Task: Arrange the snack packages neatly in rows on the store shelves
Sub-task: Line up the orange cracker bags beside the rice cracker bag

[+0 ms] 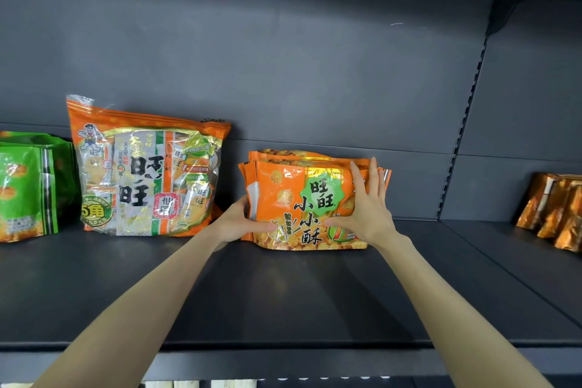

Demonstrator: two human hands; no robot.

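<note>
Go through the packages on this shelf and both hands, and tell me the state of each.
Orange snack bags: several standing front to back, held between both hands.
Left hand: grips their left edge, thumb on front.
Right hand: fingers straight, flat against their front.
Large cracker bag: standing, untouched.
Green bags: standing in a row, untouched.
Gold bags: leaning, untouched.

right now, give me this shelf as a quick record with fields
surface: dark grey shelf
being handled: orange packs, several upright, one behind another
left: left hand grips the packs' left edge, thumb on the front
right: right hand lies flat on the front, fingers straight
to the left: big cracker bag, then green packs
far right: golden packs
</note>
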